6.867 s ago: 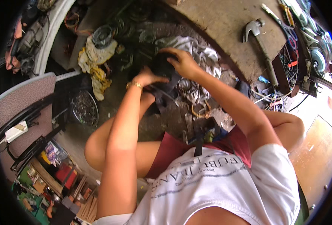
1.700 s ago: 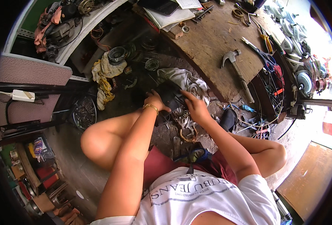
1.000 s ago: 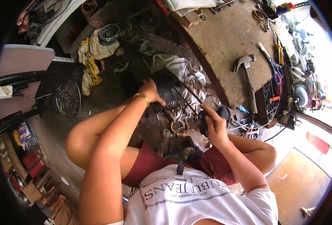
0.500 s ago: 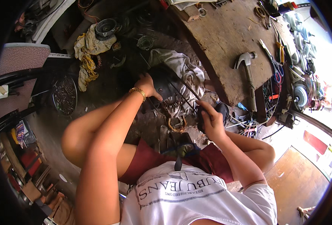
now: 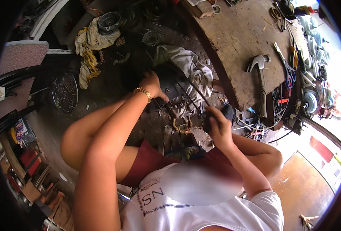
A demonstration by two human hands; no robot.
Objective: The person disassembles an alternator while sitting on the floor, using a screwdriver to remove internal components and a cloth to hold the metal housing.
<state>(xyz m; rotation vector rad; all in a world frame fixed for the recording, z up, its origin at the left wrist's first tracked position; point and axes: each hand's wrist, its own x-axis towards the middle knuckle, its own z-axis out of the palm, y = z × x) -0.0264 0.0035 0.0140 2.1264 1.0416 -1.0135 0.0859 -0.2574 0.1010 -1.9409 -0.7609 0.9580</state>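
My left hand (image 5: 151,87), with a gold bracelet at the wrist, grips the side of a dark round machine housing (image 5: 171,81), its thumb lying across the surface. Metal teeth or fins show at the housing's lower edge. In my right hand (image 5: 220,127) is the near end of a long thin dark rod (image 5: 195,89); the fingers hide that end, so I cannot tell the exact tool. The rod slants up and left across the housing. A grey-white cloth (image 5: 199,69) lies bunched behind the housing on the floor.
A wooden bench (image 5: 232,50) on the right carries a claw hammer (image 5: 261,77) and scissors (image 5: 288,71). A bowl of small metal pieces (image 5: 65,92) sits at left. Farther off are a yellow-stained rag (image 5: 87,63) and a round metal casing (image 5: 109,23). Cables (image 5: 255,125) lie near my right knee.
The view has shifted slightly, so the bench and hammer appear farther right. Both hands keep their holds, with little visible movement against the housing.
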